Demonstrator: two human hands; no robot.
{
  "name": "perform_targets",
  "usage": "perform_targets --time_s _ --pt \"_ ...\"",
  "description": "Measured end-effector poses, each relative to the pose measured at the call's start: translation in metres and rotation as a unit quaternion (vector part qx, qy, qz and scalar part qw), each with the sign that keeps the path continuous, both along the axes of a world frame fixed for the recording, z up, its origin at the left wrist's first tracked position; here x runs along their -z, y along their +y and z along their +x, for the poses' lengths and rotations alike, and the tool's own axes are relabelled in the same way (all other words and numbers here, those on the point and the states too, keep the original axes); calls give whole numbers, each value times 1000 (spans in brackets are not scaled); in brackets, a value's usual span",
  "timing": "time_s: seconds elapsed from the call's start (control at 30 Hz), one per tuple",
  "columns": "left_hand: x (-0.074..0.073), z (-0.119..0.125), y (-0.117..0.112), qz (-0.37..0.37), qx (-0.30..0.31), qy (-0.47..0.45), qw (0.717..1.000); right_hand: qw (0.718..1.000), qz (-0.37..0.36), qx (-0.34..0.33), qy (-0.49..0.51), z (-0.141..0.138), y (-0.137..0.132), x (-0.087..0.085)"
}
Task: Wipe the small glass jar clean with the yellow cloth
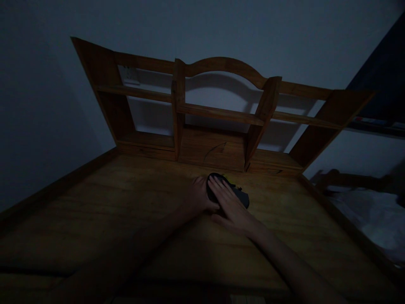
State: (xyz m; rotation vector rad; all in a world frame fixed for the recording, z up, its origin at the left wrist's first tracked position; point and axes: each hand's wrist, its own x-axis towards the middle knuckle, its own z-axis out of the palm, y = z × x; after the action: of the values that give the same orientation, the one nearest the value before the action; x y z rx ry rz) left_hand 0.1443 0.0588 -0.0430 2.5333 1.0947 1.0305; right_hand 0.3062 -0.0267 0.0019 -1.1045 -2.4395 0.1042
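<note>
In the middle of the desk lies a dark rounded object [243,197], black at its left end and greyer at the right; the dim light hides its exact kind. Its left side is held by my left hand [199,196], with the fingers curled around the edge and the thumb near the front. My right hand [230,207] lies flat over the top, fingers stretched out and close together, thumb apart. Just behind it a small yellow-green thing [228,179] shows, partly covered. The object's underside and middle are hidden by my hands.
A wooden desk [126,211] spreads around my hands, with raised side edges. At its back stands a wooden shelf unit [218,112] with low drawers. A white wall outlet [130,77] shows behind the left shelf. Pale cloth [373,215] lies beyond the right edge.
</note>
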Motion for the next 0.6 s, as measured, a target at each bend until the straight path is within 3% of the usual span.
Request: perform_targets --time_s 0.13,0.23,0.37,0.47,0.6 --pt "2 -5 9 -12 -48 -41 998 1000 0 -4 -6 3 2 4" --pt "-3 -6 12 -14 -77 -59 995 999 7 44 15 8 6 10" --pt "-11 -3 6 9 -13 -45 999 995 16 90 31 10 6 10" --pt "-11 1 -1 34 28 -16 999 997 44 70 2 8 3 4" --pt "-4 1 -1 57 26 -6 998 993 81 27 -77 2 1 -3"
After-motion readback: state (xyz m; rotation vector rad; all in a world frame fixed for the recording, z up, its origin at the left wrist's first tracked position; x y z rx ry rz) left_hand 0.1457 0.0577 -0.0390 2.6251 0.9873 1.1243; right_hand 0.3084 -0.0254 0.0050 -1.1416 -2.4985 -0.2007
